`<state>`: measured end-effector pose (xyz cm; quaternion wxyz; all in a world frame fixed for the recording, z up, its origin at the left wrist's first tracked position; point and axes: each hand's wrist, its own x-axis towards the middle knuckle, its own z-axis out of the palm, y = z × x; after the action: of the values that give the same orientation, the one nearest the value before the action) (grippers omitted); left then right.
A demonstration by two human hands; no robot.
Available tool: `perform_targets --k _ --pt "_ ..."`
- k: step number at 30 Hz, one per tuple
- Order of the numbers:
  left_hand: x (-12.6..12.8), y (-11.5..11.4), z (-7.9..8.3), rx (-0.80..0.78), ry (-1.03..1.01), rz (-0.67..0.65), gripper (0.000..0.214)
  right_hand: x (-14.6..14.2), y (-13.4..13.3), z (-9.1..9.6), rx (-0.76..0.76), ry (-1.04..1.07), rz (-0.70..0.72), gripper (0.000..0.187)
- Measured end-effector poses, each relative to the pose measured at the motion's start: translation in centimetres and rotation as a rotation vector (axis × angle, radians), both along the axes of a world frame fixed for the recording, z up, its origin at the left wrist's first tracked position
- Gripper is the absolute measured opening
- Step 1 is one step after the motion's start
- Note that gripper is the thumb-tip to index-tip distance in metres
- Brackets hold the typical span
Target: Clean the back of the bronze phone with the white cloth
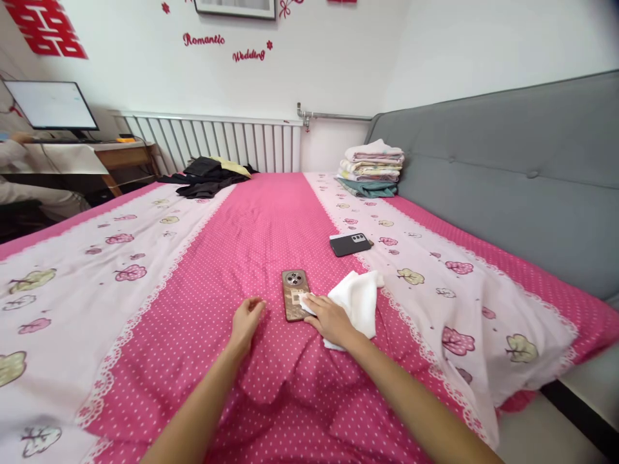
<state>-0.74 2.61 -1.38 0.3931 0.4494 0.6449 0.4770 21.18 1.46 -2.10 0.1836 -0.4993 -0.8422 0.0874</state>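
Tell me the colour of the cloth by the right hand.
The cloth is white, seen in the head view.

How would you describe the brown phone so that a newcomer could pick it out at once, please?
On the bed, find the pink dotted middle band. Between the left hand and the right hand lies the brown phone, back up, something white under the right hand's fingers. Its round camera block sets it apart from the black phone farther off, whose camera block is rectangular.
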Motion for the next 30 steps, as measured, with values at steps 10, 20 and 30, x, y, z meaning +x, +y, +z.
perform_targets --k 10,20,30 --pt "3.5 7.8 2.7 -0.401 -0.175 -0.030 0.027 -1.2 7.6 1.2 -0.102 -0.025 -0.037 0.026" --pt "6.2 14.7 2.3 -0.502 -0.248 0.004 0.025 4.6 18.2 11.9 0.235 0.088 -0.497 0.041" --pt "4.1 16.6 -1.1 -0.367 -0.167 -0.188 0.037 -0.3 17.4 1.5 0.175 0.187 -0.264 0.032"
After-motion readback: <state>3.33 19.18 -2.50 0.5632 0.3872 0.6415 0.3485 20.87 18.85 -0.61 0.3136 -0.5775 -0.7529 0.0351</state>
